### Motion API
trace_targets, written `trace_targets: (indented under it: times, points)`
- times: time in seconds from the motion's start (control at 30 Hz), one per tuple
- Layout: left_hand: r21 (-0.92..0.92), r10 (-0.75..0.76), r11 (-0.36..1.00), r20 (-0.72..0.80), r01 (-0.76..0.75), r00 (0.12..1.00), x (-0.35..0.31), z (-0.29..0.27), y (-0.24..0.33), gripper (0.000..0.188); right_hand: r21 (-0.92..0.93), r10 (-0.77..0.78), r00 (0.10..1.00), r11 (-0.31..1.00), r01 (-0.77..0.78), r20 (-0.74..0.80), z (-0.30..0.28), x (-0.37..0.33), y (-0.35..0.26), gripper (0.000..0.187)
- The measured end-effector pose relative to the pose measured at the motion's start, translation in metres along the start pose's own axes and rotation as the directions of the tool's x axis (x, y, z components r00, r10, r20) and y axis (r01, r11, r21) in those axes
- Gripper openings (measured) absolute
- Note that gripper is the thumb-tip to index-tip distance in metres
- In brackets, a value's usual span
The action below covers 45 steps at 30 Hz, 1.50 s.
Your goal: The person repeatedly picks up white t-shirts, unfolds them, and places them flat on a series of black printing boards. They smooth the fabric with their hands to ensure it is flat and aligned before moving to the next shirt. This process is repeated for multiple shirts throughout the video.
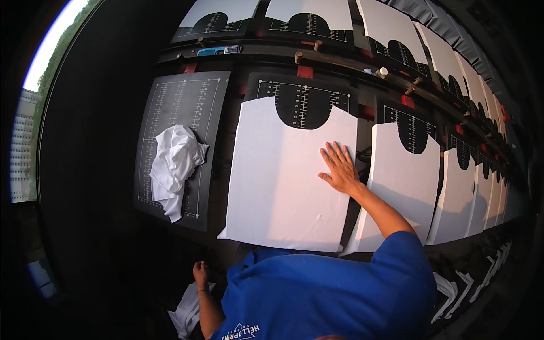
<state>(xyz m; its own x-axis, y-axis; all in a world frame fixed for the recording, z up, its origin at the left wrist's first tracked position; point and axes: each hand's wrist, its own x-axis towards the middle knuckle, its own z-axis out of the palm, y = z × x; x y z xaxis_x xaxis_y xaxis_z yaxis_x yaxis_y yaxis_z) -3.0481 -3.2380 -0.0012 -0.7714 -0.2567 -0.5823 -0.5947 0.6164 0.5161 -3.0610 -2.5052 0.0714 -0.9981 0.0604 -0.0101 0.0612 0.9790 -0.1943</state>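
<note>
A white shirt piece [283, 175] with a deep rounded neckline lies spread over a black board [303, 107] marked with white measuring scales. On its upper right part rests my right hand [341, 168], palm down with fingers stretched out. Small creases show near the lower right of the cloth. My left hand [201, 273] is low at the left, off the board, with its fingers curled closed; whether anything is inside them is hidden. White cloth [190, 311] shows beside and below that wrist. On the board to the left [218, 96] sits a crumpled white cloth [174, 167].
To the right, more boards carry white shirt pieces [405, 175] in a row, and another row [309, 11] runs along the far side. Between them, a dark rail [260, 55] bears wooden pegs [298, 57], a blue tool [211, 51] and a small white container [381, 72].
</note>
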Motion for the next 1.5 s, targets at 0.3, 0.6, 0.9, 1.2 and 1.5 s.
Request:
trace_targets:
  times: [0.3,0.6,0.9,1.2,1.5]
  points:
    - [0.091,0.549,0.824,-0.365,-0.559,0.752,0.098,-0.082,0.225,0.020,0.039,0.191,0.974,0.980,-0.197,0.125,0.040,-0.117,-0.241,0.074]
    - [0.054,0.804,0.593,0.025,-0.803,0.595,0.193,-0.115,0.317,0.015,0.381,0.296,0.928,0.903,-0.196,-0.225,0.071,0.099,-0.424,0.082]
    - [0.165,0.904,0.233,0.327,-0.958,0.276,0.210,-0.138,0.304,0.025,0.205,0.366,0.879,0.927,-0.315,-0.306,0.056,0.201,-0.546,0.075]
    - [-0.303,0.995,-0.014,-0.103,-0.953,0.018,0.156,-0.221,0.416,0.011,0.263,0.488,0.603,0.866,-0.426,-0.630,-0.004,0.264,-0.542,0.013]
    - [-0.571,0.864,-0.214,-0.489,-0.793,0.119,0.101,-0.362,0.560,0.021,0.704,0.740,0.350,0.665,-0.249,-0.575,-0.110,0.215,-0.485,0.011]
